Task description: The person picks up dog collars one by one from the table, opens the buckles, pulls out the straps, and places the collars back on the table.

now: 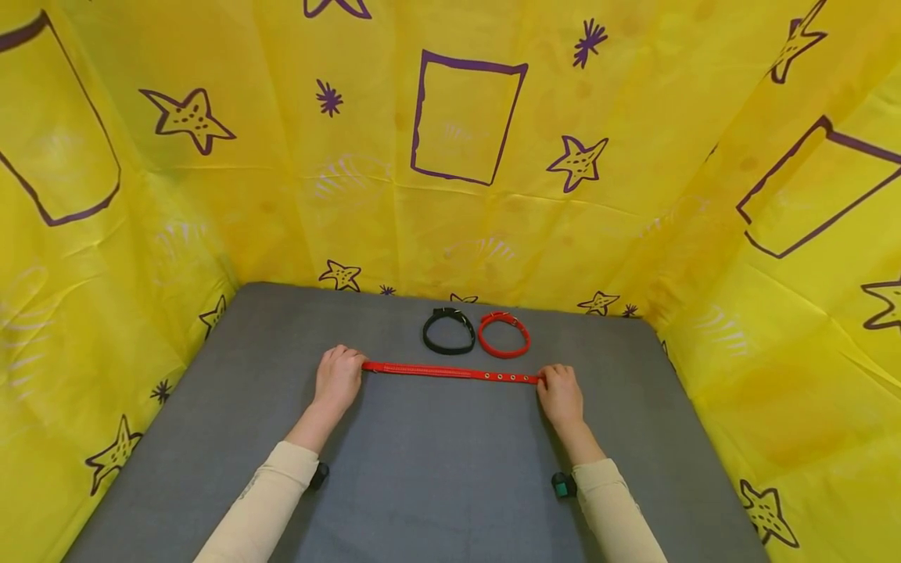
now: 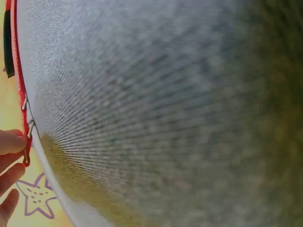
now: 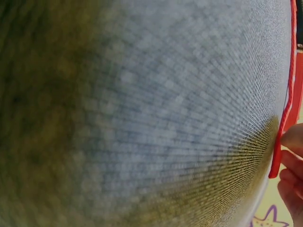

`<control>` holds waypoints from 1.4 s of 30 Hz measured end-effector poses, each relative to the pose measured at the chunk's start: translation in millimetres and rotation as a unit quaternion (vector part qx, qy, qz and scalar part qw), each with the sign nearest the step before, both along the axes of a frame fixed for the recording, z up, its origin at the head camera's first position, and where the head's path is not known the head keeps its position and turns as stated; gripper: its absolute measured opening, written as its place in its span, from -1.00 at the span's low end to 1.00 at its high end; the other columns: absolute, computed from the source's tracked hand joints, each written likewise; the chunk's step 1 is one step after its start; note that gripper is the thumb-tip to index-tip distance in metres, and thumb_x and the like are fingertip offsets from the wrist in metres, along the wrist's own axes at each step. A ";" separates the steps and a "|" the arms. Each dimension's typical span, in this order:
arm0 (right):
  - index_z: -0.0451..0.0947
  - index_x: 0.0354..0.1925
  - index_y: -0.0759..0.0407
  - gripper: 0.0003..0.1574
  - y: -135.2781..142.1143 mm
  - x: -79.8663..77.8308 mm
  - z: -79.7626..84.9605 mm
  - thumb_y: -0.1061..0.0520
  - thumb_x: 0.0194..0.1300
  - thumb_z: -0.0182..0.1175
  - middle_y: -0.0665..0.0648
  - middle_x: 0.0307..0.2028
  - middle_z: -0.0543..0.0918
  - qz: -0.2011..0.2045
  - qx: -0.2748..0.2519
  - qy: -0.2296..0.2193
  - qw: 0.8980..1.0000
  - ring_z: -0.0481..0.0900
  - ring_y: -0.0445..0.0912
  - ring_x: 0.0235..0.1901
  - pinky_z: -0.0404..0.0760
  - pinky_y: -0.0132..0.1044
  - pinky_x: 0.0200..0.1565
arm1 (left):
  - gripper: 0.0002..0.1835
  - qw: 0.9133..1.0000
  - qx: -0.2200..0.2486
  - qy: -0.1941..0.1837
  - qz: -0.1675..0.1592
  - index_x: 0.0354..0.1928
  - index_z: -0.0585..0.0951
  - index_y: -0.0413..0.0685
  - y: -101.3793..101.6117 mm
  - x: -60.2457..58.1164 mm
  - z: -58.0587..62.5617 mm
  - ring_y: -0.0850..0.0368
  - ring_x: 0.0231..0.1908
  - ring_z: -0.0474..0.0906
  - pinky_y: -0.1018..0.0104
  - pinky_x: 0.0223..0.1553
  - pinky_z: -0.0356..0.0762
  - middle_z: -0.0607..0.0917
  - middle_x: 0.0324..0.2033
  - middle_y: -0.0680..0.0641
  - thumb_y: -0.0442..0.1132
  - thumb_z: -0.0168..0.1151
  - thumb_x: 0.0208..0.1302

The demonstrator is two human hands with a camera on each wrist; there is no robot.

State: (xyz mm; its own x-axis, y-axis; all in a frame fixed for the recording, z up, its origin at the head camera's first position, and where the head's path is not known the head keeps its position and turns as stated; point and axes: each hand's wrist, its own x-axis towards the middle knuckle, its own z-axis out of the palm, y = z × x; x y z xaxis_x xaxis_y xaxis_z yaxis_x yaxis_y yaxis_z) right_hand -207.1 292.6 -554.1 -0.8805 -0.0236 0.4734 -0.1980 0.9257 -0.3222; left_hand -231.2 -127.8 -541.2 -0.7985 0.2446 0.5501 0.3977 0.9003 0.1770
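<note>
A red collar [image 1: 436, 371] with metal eyelets lies stretched out straight between both hands in the head view. The left hand [image 1: 339, 377] pinches its buckle end; in the left wrist view the thumb and fingers [image 2: 12, 142] are at the metal buckle. At the eyelet end, the right hand [image 1: 561, 395] pinches the strap, and the right wrist view shows the fingers [image 3: 292, 163] against the red tip. Just beyond the strap lie two collars closed into rings, a black collar [image 1: 449, 352] and, to its right, another red collar [image 1: 504, 355].
A grey cloth-covered table [image 1: 436, 469] lies under everything. Yellow fabric walls [image 1: 366, 219] with purple drawings stand along the back, left and right sides. A small dark wrist camera [image 1: 563, 485] is worn at the right cuff, another at the left cuff.
</note>
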 end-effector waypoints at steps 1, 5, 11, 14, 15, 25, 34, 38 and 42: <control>0.60 -0.39 0.29 -0.92 -0.4 0.2 0.3 0.38 0.08 0.30 0.27 -0.33 0.61 -0.002 -0.001 -0.005 1.000 0.47 0.19 -0.25 0.56 0.05 -0.26 | -0.83 1.000 -0.002 -0.001 0.002 -0.44 0.76 -0.20 -0.5 0.5 -0.1 -0.10 -0.34 0.54 -0.03 -0.13 0.47 0.72 -0.45 -0.12 -0.57 0.27 0.03; 0.60 -0.37 0.28 -0.92 -1.3 1.1 1.2 0.38 0.10 0.28 0.25 -0.33 0.60 -0.008 -0.009 -0.022 1.000 0.48 0.18 -0.30 0.56 0.07 -0.34 | -0.83 1.000 -0.007 -0.010 0.012 -0.42 0.76 -0.16 -2.5 2.4 -2.1 -0.08 -0.36 0.59 -0.05 -0.14 0.46 0.73 -0.44 -0.10 -0.54 0.29 0.03; 0.58 -0.38 0.28 -0.90 0.4 0.7 0.1 0.40 0.09 0.27 0.24 -0.39 0.58 -0.011 -0.018 -0.025 0.999 0.48 0.19 -0.37 0.55 0.09 -0.39 | -0.81 0.999 -0.013 -0.031 0.014 -0.41 0.75 -0.12 -3.7 3.8 -4.8 -0.09 -0.38 0.64 -0.15 -0.04 0.46 0.75 -0.42 -0.10 -0.53 0.28 0.00; 0.57 -0.38 0.28 -0.90 0.9 0.1 -0.8 0.40 0.09 0.27 0.24 -0.40 0.57 -0.008 -0.018 -0.023 1.000 0.48 0.19 -0.37 0.54 0.09 -0.39 | -0.83 0.998 -0.014 -0.055 0.006 -0.35 0.75 -0.16 -3.6 5.5 -3.3 -0.12 -0.36 0.67 -0.23 -0.01 0.46 0.76 -0.37 -0.13 -0.50 0.30 0.02; 0.57 -0.38 0.28 -0.90 0.9 0.0 -0.9 0.40 0.08 0.27 0.24 -0.41 0.57 -0.007 -0.018 -0.022 1.000 0.48 0.20 -0.37 0.54 0.09 -0.39 | -0.84 0.998 -0.013 -0.065 0.002 -0.32 0.75 -0.19 -3.5 6.5 -2.4 -0.13 -0.34 0.68 -0.25 0.00 0.45 0.76 -0.33 -0.16 -0.48 0.31 0.03; 0.52 -0.39 0.33 -0.92 -0.1 0.0 -1.6 0.40 0.07 0.23 0.30 -0.41 0.55 -0.004 -0.018 -0.002 1.000 0.48 0.26 -0.36 0.53 0.13 -0.38 | -0.61 0.990 -0.010 -0.139 -0.027 -0.02 0.65 -0.37 -3.7 15.4 0.8 -0.26 -0.03 0.59 -0.09 -0.06 0.56 0.65 -0.03 -0.35 -0.34 0.39 0.09; 0.51 -0.41 0.35 -0.92 -5.6 4.5 0.3 0.33 0.13 0.24 0.28 -0.41 0.51 0.002 -0.015 -0.012 1.000 0.44 0.24 -0.34 0.50 0.07 -0.30 | -0.72 0.995 0.000 -0.099 -0.025 -0.15 0.69 -0.28 -1.8 16.9 1.9 -0.24 -0.09 0.57 -0.18 -0.02 0.47 0.69 -0.12 -0.28 -0.30 0.39 0.08; 0.54 -0.39 0.34 -0.93 -10.4 3.2 6.3 0.32 0.11 0.25 0.28 -0.39 0.53 0.008 -0.015 0.004 1.000 0.45 0.24 -0.31 0.51 0.07 -0.27 | -0.80 0.997 0.014 -0.069 -0.020 -0.23 0.72 -0.25 -0.4 16.1 6.4 -0.21 -0.15 0.59 -0.16 0.02 0.45 0.71 -0.20 -0.23 -0.32 0.38 0.07; 0.59 -0.36 0.32 -0.92 -18.3 1.9 13.5 0.32 0.09 0.25 0.27 -0.36 0.57 0.007 -0.025 -0.001 1.000 0.48 0.24 -0.27 0.53 0.08 -0.26 | -0.83 0.997 0.040 -0.061 -0.024 -0.24 0.74 -0.22 5.4 14.6 8.4 -0.18 -0.17 0.60 -0.11 -0.05 0.51 0.72 -0.22 -0.20 -0.33 0.38 0.10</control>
